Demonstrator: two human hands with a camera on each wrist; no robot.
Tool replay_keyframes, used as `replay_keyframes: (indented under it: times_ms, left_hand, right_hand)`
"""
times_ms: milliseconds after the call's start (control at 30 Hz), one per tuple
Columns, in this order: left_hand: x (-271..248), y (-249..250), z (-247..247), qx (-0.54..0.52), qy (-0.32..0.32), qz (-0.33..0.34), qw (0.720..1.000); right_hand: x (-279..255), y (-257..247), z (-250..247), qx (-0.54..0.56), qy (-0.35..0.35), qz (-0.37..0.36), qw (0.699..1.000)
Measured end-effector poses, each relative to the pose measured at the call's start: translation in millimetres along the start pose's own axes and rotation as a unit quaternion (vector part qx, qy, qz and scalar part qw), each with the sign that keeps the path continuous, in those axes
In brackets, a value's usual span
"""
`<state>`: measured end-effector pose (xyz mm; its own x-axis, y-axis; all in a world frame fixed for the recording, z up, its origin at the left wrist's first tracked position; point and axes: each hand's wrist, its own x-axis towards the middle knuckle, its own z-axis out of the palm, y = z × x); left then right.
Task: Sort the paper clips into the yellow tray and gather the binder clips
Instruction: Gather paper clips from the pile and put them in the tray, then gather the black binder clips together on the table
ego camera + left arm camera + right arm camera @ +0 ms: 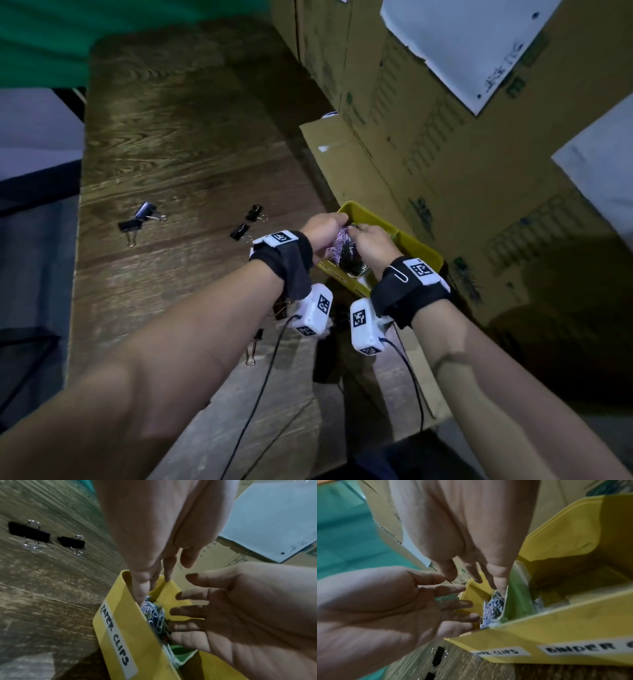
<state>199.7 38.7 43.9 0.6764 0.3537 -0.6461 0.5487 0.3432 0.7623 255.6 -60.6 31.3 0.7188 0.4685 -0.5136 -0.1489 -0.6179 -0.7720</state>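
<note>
The paper clips [155,616], a tangled mass of white, purple and dark wire, lie in the end compartment of the yellow tray [416,245], behind the wall label reading "PAPER CLIPS" [118,639]. A green divider [517,596] separates them from the next compartment, labelled "BINDER" [583,647] as far as the frame shows. The tray sits at the right edge of the desk [178,144], against stacked cardboard boxes [445,154].

Both hands hover over the clip compartment. The left hand [154,536] points its fingers down into it, straight and loosely spread, one fingertip touching the clips. The right hand [462,531] does likewise from the other side, palm facing the left hand, fingers relaxed and gripping nothing.

Black binder clips [239,232] lie scattered on the desk towards its left edge, well apart from the tray; another [255,346] lies near the front edge below the left wrist.
</note>
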Motion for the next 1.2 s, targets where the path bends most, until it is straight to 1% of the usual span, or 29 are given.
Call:
replay_keyframes:
  times_ms: [67, 100, 133, 200, 233, 267, 300, 333, 367, 400, 433, 467, 533, 600, 667, 700, 767, 800, 833, 867, 933, 967, 1033, 1067, 1100, 1133, 1167, 1200]
  left_hand:
    - [-11, -1, -13, 0.016, -0.019, 0.046, 0.999]
    - [-17, -3, -23, 0.024, -0.017, 0.071, 0.997]
    - [-24, -7, -33, 0.028, -0.009, 0.093, 0.995]
    - [-36, -23, -62, 0.061, 0.012, 0.12, 0.991]
    - [-42, -33, -79, 0.104, 0.02, 0.129, 0.986]
    - [-46, -46, -95, 0.175, 0.029, 0.136, 0.975]
    - [-51, -59, -111, 0.273, 0.036, 0.141, 0.951]
    - [-55, -73, -124, 0.373, 0.037, 0.136, 0.917]
    - [-59, -86, -134, 0.456, 0.032, 0.131, 0.88]
    - [-65, -100, -141, 0.515, 0.022, 0.129, 0.847]
    - [-69, -112, -143, 0.551, 0.01, 0.133, 0.824]
    - [-72, -124, -141, 0.573, 0.003, 0.146, 0.807]
    - [-71, -142, -131, 0.598, 0.01, 0.165, 0.784]
    - [-62, -150, -115, 0.616, 0.045, 0.162, 0.77]
    - [-52, -151, -97, 0.633, 0.069, 0.148, 0.757]
    - [-48, -151, -90, 0.648, 0.068, 0.138, 0.746]
    - [-43, -152, -81, 0.677, 0.057, 0.112, 0.725]
    - [-39, -153, -82, 0.681, 0.055, 0.104, 0.723]
    - [-36, -154, -84, 0.67, 0.056, 0.106, 0.733]
    - [-35, -153, -88, 0.639, 0.053, 0.116, 0.759]
    - [-37, -149, -105, 0.519, 0.06, 0.156, 0.838]
    - [-42, -145, -116, 0.449, 0.082, 0.169, 0.874]
    - [-54, -133, -146, 0.293, 0.124, 0.155, 0.935]
    - [-63, -128, -162, 0.22, 0.128, 0.13, 0.958]
    - [-71, -124, -177, 0.185, 0.135, 0.113, 0.967]
    - [-79, -123, -194, 0.204, 0.142, 0.106, 0.963]
    - [-89, -122, -209, 0.258, 0.137, 0.101, 0.951]
    - [-98, -123, -221, 0.334, 0.121, 0.088, 0.93]
  right_hand:
    - [-13, -3, -5, 0.028, 0.002, -0.049, 0.998]
    - [-22, -3, -7, 0.053, -0.007, -0.069, 0.996]
    - [-31, -2, -8, 0.083, -0.027, -0.081, 0.993]
    - [-54, 2, -9, 0.124, -0.093, -0.091, 0.984]
    - [-62, 7, -7, 0.103, -0.118, -0.099, 0.983]
    - [-68, 15, -4, 0.051, -0.132, -0.113, 0.983]
    - [-72, 24, -1, -0.027, -0.132, -0.134, 0.982]
    - [-75, 35, 3, -0.113, -0.118, -0.159, 0.974]
    - [-78, 46, 8, -0.191, -0.098, -0.19, 0.958]
    - [-79, 58, 13, -0.259, -0.079, -0.221, 0.937]
    - [-81, 69, 19, -0.319, -0.066, -0.238, 0.915]
    - [-82, 80, 25, -0.37, -0.058, -0.229, 0.899]
    - [-84, 97, 38, -0.439, -0.047, -0.183, 0.878]
    - [-87, 107, 51, -0.464, -0.043, -0.152, 0.872]
    - [-87, 113, 65, -0.462, -0.029, -0.149, 0.874]
    - [-88, 114, 71, -0.459, -0.025, -0.146, 0.876]
    - [-89, 115, 80, -0.448, -0.038, -0.145, 0.881]
    - [-90, 115, 84, -0.436, -0.052, -0.15, 0.886]
    - [-92, 113, 87, -0.42, -0.065, -0.16, 0.891]
    - [-94, 110, 90, -0.402, -0.075, -0.171, 0.897]
    - [-98, 101, 95, -0.371, -0.088, -0.184, 0.906]
    - [-100, 95, 98, -0.354, -0.094, -0.185, 0.912]
    - [-102, 80, 103, -0.311, -0.116, -0.177, 0.927]
    - [-102, 73, 106, -0.293, -0.132, -0.17, 0.932]
    - [-103, 66, 110, -0.283, -0.147, -0.166, 0.933]
    - [-102, 60, 115, -0.28, -0.157, -0.168, 0.932]
    - [-102, 55, 121, -0.282, -0.164, -0.17, 0.93]
    - [-102, 50, 129, -0.286, -0.169, -0.172, 0.927]
